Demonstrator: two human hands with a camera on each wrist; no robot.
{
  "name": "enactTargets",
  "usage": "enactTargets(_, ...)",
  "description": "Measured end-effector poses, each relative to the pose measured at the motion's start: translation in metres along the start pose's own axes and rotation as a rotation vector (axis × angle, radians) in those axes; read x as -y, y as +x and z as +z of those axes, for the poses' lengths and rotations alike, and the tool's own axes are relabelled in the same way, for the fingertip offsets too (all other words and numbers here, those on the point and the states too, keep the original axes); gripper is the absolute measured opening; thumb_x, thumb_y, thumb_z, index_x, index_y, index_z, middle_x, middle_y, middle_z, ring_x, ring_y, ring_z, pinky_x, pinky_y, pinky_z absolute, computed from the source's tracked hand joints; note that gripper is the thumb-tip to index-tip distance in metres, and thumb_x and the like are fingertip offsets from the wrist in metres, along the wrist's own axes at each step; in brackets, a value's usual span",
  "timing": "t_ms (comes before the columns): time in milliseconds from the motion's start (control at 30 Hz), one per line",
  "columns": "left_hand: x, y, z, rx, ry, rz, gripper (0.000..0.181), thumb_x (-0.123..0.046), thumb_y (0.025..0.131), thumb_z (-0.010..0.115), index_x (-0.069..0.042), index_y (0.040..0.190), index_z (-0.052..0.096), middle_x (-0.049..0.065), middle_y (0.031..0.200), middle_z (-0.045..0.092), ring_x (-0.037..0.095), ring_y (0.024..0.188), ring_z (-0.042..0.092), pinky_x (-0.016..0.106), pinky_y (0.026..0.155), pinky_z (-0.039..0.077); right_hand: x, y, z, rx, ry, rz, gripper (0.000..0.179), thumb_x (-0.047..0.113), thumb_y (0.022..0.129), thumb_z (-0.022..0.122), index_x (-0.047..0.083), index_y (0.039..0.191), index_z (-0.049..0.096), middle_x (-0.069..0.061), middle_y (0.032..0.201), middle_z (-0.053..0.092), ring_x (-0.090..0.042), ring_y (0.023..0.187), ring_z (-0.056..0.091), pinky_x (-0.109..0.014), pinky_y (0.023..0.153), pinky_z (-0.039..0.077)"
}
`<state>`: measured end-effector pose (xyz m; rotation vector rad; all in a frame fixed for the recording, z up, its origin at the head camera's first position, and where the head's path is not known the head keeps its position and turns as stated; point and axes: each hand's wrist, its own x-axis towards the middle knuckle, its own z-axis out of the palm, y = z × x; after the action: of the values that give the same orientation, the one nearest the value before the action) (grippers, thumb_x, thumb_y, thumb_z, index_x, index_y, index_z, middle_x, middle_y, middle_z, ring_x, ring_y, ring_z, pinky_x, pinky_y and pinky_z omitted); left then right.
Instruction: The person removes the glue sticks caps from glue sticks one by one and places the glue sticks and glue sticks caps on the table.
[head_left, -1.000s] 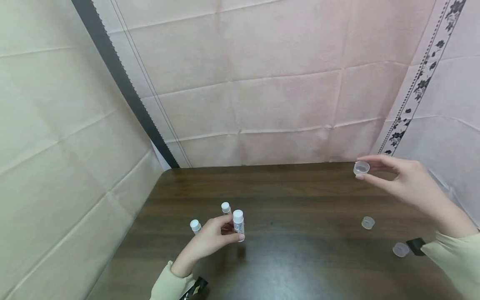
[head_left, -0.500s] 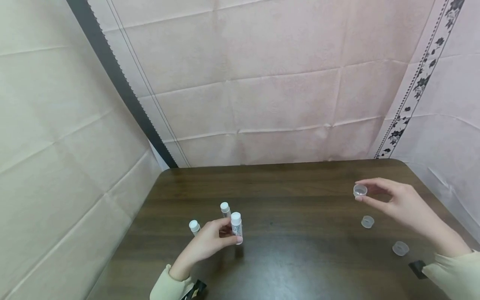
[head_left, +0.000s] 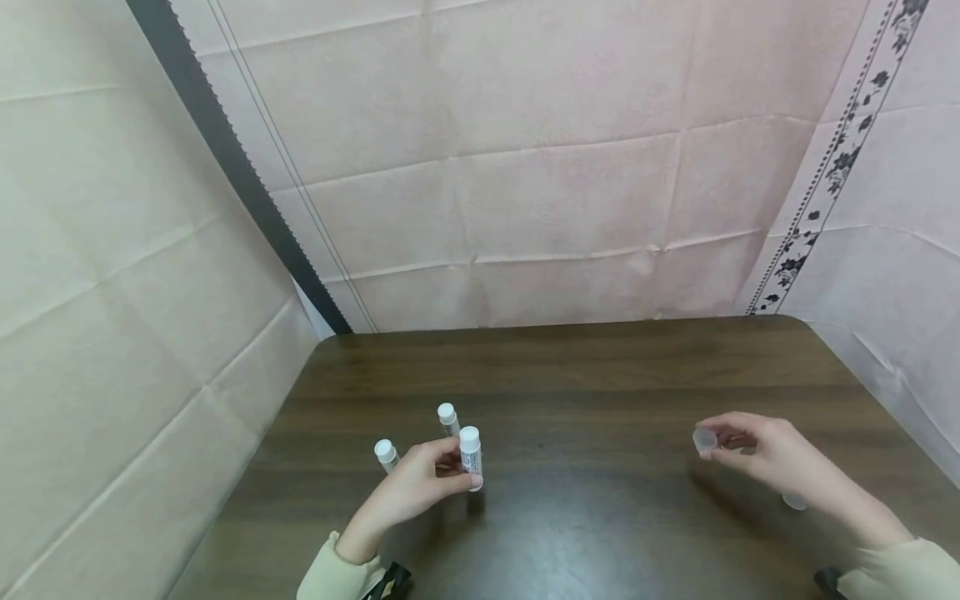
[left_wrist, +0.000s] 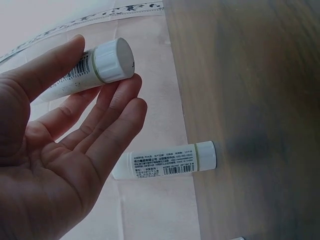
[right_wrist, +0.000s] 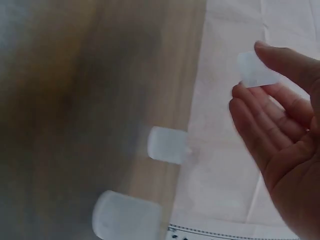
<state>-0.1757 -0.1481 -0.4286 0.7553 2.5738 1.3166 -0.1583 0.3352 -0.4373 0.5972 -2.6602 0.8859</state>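
Note:
My left hand point(head_left: 408, 487) grips a white glue stick point(head_left: 471, 457) upright, thumb on one side and fingers on the other; its barcode label and ribbed cap show in the left wrist view. Beside that hand stand two more white-capped glue sticks, one behind point(head_left: 447, 418) and one to the left point(head_left: 386, 452), the latter partly hidden by the hand. At the right, my right hand point(head_left: 783, 458) pinches a small clear plastic cup point(head_left: 705, 439) between thumb and fingertips. Two similar cups stand below it in the right wrist view, one nearer point(right_wrist: 127, 217) and one farther point(right_wrist: 167, 145).
Everything is on a dark brown wooden table point(head_left: 585, 417). A pale creased cloth point(head_left: 562, 200) hangs behind the table, with more cloth along both sides. In the head view, the right forearm partly covers one standing cup point(head_left: 795, 502).
The right hand has come down and nearer with its cup, slightly leftward, and now covers a standing cup in the head view. The left hand stays nearly still, gripping the glue stick.

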Motion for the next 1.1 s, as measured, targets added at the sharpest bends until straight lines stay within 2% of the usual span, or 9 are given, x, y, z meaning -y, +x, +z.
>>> enactTargets(133,-0.001,0.0,0.0,0.0,-0.006,-0.003,0.022,-0.027,0.09,0.078,-0.014,0.107,0.069,-0.005,0.1,0.071,0.012,0.093,0.068,0.033,0.088,0.054,-0.003,-0.003,0.008,0.135,0.014,0.114,0.03,0.023,0.084,0.083,0.011,0.109,0.072,0.011,0.092,0.069,0.001,0.082,0.062,-0.027,0.07,0.054)
enactTargets(200,-0.001,0.0,0.0,0.002,-0.01,-0.008,0.022,-0.026,0.09,0.078,-0.014,0.106,0.069,-0.006,0.1,0.071,0.012,0.093,0.068,0.033,0.088,0.054,-0.003,-0.005,0.011,0.172,0.009,0.14,0.03,0.026,0.085,0.083,0.011,0.109,0.071,0.012,0.09,0.068,0.001,0.081,0.061,-0.027,0.069,0.053)
enactTargets(400,-0.003,-0.001,0.0,0.008,-0.026,-0.014,0.021,-0.025,0.09,0.078,-0.014,0.105,0.069,-0.007,0.098,0.071,0.012,0.093,0.068,0.034,0.089,0.054,-0.007,-0.011,0.018,0.168,-0.002,0.082,0.028,0.021,0.081,0.085,0.01,0.103,0.071,0.016,0.085,0.063,0.004,0.075,0.059,-0.026,0.064,0.051)
enactTargets(600,0.0,0.0,0.001,0.014,0.001,-0.013,0.018,-0.026,0.091,0.077,-0.016,0.103,0.068,-0.009,0.096,0.07,0.01,0.092,0.067,0.032,0.088,0.054,-0.01,-0.013,0.019,0.246,0.01,0.087,0.028,0.024,0.084,0.082,0.009,0.104,0.071,0.015,0.085,0.065,0.003,0.076,0.06,-0.026,0.065,0.052)
enactTargets(700,0.0,0.0,0.002,0.016,0.003,-0.011,0.017,-0.026,0.091,0.077,-0.017,0.101,0.068,-0.009,0.095,0.07,0.01,0.091,0.067,0.032,0.087,0.054,-0.009,-0.012,0.019,0.257,0.012,0.081,0.027,0.024,0.084,0.082,0.009,0.104,0.071,0.015,0.084,0.064,0.003,0.076,0.06,-0.026,0.065,0.052)
enactTargets(933,-0.002,-0.001,0.001,0.027,-0.001,-0.012,0.017,-0.025,0.091,0.077,-0.015,0.1,0.068,-0.007,0.094,0.07,0.011,0.09,0.067,0.034,0.087,0.054,-0.009,-0.011,0.019,0.262,0.018,0.06,0.026,0.023,0.084,0.082,0.008,0.102,0.07,0.015,0.083,0.063,0.003,0.075,0.059,-0.026,0.063,0.051)
enactTargets(1100,-0.001,0.0,0.001,0.027,0.011,-0.009,0.017,-0.026,0.091,0.077,-0.015,0.1,0.067,-0.008,0.094,0.07,0.01,0.091,0.067,0.032,0.087,0.054,-0.008,-0.014,0.02,0.235,-0.012,0.076,0.026,0.021,0.082,0.084,0.009,0.1,0.07,0.014,0.082,0.063,0.003,0.074,0.059,-0.026,0.063,0.051)
